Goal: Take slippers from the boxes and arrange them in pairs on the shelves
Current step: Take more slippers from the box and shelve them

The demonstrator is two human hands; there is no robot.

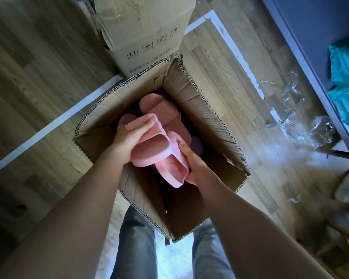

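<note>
At centre frame, inside the open brown corrugated cardboard box (pixel 199 109) on the wood-plank floor (pixel 38 67), both hands hold pink fuzzy slippers. Left hand (pixel 127 139) closed around the upper pink slipper (pixel 151 150), thumb over its strap. Right hand (pixel 193 166) wrapped under the lower pink slipper (pixel 173 170), fingers curled on its edge. The two slippers touch, crossing. More pink slippers (pixel 161 109) lie deeper in the box, just above the hands. A second, closed cardboard box (pixel 141 27) stands at upper centre.

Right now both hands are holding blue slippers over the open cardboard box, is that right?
Not quite. The slippers are pink, not blue, as the head view shows. The left hand and right hand do hold them over the open cardboard box.
</note>
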